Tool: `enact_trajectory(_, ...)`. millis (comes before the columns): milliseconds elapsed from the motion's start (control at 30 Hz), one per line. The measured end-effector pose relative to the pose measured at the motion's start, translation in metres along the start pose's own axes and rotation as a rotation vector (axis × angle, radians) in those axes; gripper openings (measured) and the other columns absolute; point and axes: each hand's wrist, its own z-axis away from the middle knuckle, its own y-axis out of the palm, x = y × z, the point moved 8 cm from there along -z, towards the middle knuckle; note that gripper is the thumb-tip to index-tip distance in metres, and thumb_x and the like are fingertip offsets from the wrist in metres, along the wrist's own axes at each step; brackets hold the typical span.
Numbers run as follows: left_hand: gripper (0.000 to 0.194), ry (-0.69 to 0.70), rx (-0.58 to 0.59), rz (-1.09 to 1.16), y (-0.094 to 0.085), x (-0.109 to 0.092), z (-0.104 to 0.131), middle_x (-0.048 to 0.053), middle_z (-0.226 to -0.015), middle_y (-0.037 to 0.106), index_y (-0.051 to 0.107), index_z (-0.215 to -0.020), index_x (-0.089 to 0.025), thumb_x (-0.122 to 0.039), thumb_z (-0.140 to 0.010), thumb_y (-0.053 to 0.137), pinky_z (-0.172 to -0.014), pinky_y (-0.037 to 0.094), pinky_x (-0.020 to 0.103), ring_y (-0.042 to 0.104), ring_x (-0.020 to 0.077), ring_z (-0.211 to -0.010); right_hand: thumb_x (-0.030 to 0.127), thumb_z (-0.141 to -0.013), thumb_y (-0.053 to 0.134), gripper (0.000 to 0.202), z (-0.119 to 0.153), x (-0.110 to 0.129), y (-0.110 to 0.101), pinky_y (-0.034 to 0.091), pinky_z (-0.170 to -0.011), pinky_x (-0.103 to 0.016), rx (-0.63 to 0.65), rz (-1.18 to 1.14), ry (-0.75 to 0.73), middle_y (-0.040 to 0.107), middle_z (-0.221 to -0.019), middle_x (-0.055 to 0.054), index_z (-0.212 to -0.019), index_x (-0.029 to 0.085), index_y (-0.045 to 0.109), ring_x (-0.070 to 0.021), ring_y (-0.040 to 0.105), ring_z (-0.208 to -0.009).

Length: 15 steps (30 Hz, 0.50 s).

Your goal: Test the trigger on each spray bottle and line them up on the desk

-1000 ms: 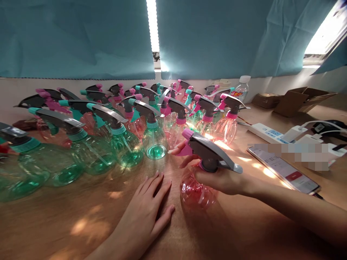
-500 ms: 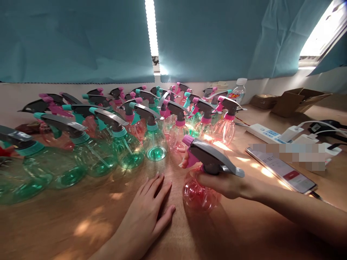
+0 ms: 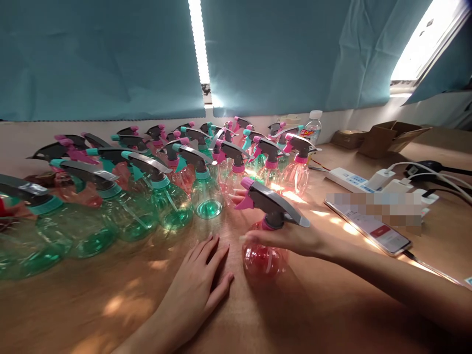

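A pink spray bottle [image 3: 263, 260] with a grey and pink trigger head stands on the wooden table [image 3: 147, 314], right of centre. My right hand [image 3: 291, 239] is wrapped round its upper body below the head, thumb on the near side, some fingers hidden behind the bottle. To its left my left hand [image 3: 201, 278] lies flat on the table, fingers a little spread, holding nothing. Just beyond it is a green spray bottle [image 3: 207, 196] with a teal collar.
Several green and pink spray bottles [image 3: 171, 204] fill the left and back. At right lie a phone [image 3: 368, 228], a white power strip [image 3: 350, 181] with cables and an open cardboard box [image 3: 379, 140]. A clear capped bottle [image 3: 313, 129] stands behind.
The right hand's fingers have left the pink trigger, and its grip sits lower, round the bottle's body. The whole view has shifted slightly; the left hand stays flat.
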Motion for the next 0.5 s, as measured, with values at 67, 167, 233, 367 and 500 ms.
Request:
enact_trajectory(67, 0.044, -0.011, 0.009, 0.006, 0.001, 0.001, -0.001, 0.016, -0.141, 0.052, 0.053, -0.135, -0.017, -0.041, -0.099, 0.044, -0.103, 0.042, 0.057, 0.048, 0.0352, -0.129, 0.044, -0.075, 0.075, 0.038, 0.003, -0.001, -0.002, 0.051, -0.058, -0.030, -0.006, -0.007, 0.000, 0.063, -0.065, 0.002, -0.108, 0.024, 0.068, -0.0161, 0.060, -0.062)
enact_trajectory(167, 0.042, -0.024, 0.015, 0.010, 0.001, 0.001, -0.003, 0.017, -0.140, 0.053, 0.056, -0.132, -0.017, -0.041, -0.099, 0.044, -0.103, 0.042, 0.057, 0.048, 0.0351, -0.129, 0.047, -0.067, 0.081, 0.056, 0.011, -0.004, -0.010, 0.054, -0.072, -0.035, -0.067, 0.037, -0.017, 0.070, -0.081, -0.001, -0.116, 0.026, 0.065, -0.0211, 0.065, -0.077)
enact_trajectory(233, 0.041, -0.027, 0.014, 0.016, 0.000, 0.000, -0.004, 0.018, -0.139, 0.053, 0.057, -0.130, -0.016, -0.040, -0.099, 0.044, -0.103, 0.042, 0.056, 0.049, 0.0349, -0.128, 0.047, -0.065, 0.083, 0.068, 0.016, -0.005, -0.018, 0.054, -0.078, -0.037, -0.116, 0.067, -0.018, 0.071, -0.092, -0.003, -0.125, 0.025, 0.059, -0.0231, 0.065, -0.084)
enact_trajectory(367, 0.038, -0.052, 0.003, 0.039, -0.003, -0.001, -0.006, 0.017, -0.137, 0.054, 0.057, -0.128, -0.016, -0.037, -0.099, 0.044, -0.102, 0.043, 0.054, 0.049, 0.0343, -0.127, 0.046, -0.072, 0.078, 0.049, 0.028, -0.007, -0.027, 0.053, -0.077, -0.040, -0.141, 0.122, 0.056, 0.069, -0.096, -0.002, -0.116, 0.030, 0.063, -0.0243, 0.064, -0.086)
enact_trajectory(500, 0.034, -0.058, -0.029, 0.084, -0.005, -0.009, -0.010, 0.015, -0.133, 0.056, 0.057, -0.126, -0.017, -0.033, -0.099, 0.045, -0.101, 0.044, 0.052, 0.051, 0.0324, -0.124, 0.039, -0.079, 0.074, 0.026, 0.034, -0.001, -0.029, 0.052, -0.078, -0.043, -0.147, 0.102, 0.108, 0.069, -0.092, -0.001, -0.102, 0.033, 0.066, -0.0263, 0.065, -0.089)
